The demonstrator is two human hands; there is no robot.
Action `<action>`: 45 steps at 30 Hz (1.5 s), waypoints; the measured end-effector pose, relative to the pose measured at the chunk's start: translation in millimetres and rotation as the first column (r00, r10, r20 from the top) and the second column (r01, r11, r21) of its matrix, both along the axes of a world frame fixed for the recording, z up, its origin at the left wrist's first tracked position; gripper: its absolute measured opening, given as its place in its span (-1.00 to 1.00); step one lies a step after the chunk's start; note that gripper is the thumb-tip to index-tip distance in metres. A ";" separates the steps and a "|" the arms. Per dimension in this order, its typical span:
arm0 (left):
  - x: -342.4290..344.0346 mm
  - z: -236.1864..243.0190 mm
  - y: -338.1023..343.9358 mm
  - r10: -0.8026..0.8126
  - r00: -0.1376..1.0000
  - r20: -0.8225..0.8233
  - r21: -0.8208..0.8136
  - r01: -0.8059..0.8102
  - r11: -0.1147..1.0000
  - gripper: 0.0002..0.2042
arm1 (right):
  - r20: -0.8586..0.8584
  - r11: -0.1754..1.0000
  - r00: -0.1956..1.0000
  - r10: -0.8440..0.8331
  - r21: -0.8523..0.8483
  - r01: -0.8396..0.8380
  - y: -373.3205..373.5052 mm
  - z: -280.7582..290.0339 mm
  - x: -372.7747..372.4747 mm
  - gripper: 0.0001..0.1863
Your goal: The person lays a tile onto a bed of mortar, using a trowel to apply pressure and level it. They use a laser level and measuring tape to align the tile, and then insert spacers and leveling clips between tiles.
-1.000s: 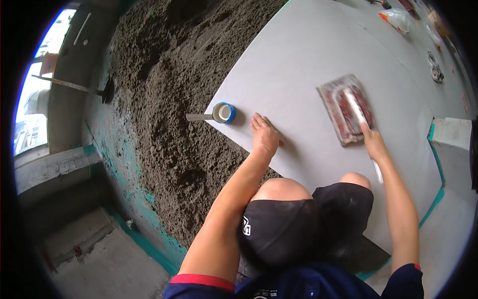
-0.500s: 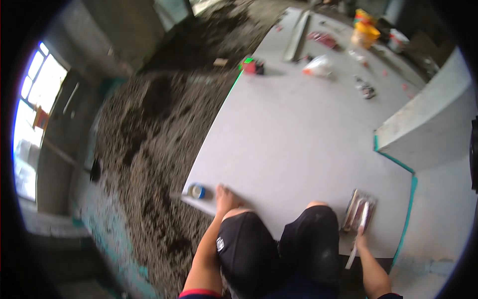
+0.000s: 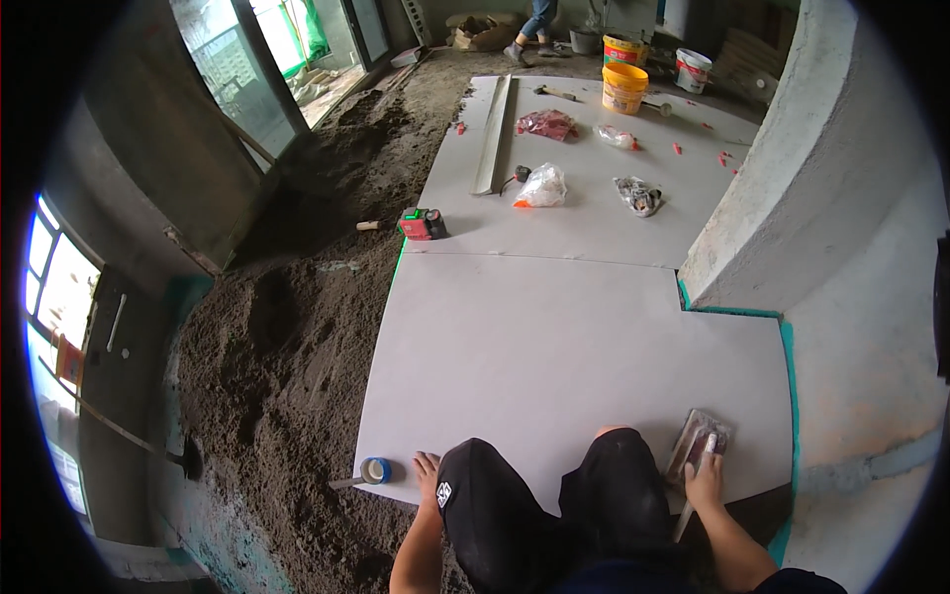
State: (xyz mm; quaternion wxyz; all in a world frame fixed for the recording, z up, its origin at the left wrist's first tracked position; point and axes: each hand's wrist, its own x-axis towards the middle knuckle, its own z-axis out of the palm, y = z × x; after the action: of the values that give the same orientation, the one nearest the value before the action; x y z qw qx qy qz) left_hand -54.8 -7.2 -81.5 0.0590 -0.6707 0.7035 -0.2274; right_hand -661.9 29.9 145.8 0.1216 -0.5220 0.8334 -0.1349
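Left hand (image 3: 427, 478): palm down, fingers spread, no grasp visible, resting on the large smooth pale-grey slab (image 3: 544, 346) by its near left corner. Right hand (image 3: 704, 482): fingers wrapped round the pale handle of a rectangular reddish-brown-backed float (image 3: 695, 445). Float is on the slab by the near edge, toward the near right corner. Pale rod (image 3: 683, 520) pokes out below that hand; can't tell if it's part of the float.

Handling, my read: float rigid, moderate weight. Hold it by the handle, mid-length; gripping the plate rim would tip it. Slab looks heavy, stiff, slick on top, brittle at the corners. Take it by opposite edges with both hands, never by one corner.

Just left of the left hand: blue-rimmed round object (image 3: 375, 471), pale inside, with a short grey bar (image 3: 346, 482) jutting past the slab's left edge. Beyond that edge: loose, lumpy dark-grey mortar (image 3: 287, 366).

Past the far seam, second pale-grey slab (image 3: 594, 228): red-and-black box-shaped device (image 3: 426, 226) at its near left corner, clear plastic bag with an orange patch (image 3: 541, 185) further in, long grey metal straightedge (image 3: 492, 139) near its left edge, red-filled plastic bag (image 3: 547, 124), yellow plastic bucket (image 3: 624, 89) near the far edge. Beyond: another person's legs (image 3: 539, 25).
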 end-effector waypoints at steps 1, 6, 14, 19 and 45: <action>-11.2 1.3 -10.0 0.398 0.800 -0.448 0.491 -0.152 0.858 -0.21 | -0.011 0.998 0.999 0.036 0.060 -0.035 -21.6 1.0 5.6 -0.48; -57.3 62.7 -104.7 0.444 0.808 -0.387 0.568 -0.171 0.805 0.08 | 0.028 0.986 0.999 0.034 0.160 -0.038 -129.5 -59.7 41.7 -0.43; -129.2 110.1 -314.7 0.005 0.866 -0.499 0.492 0.279 0.825 0.04 | -0.175 0.943 0.926 0.333 0.055 -0.329 -294.9 -138.0 78.5 -0.07; -214.9 85.0 -493.8 -0.267 0.792 -0.549 0.275 0.472 0.837 -0.10 | -0.037 0.895 0.895 0.444 -0.023 -0.445 -451.8 -139.0 58.9 -0.06; -264.9 89.4 -623.7 0.050 0.837 -0.544 0.334 0.162 0.929 -0.07 | -0.091 0.981 0.986 0.140 -0.122 -0.150 -702.9 -127.0 49.9 -0.14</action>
State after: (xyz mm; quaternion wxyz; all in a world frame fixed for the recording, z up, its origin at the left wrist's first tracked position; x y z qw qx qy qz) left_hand -319.7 -631.0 7.9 -0.0258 -0.6632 0.7405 0.1058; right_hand -612.0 -673.0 18.7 0.0629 -0.5933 0.7870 -0.1572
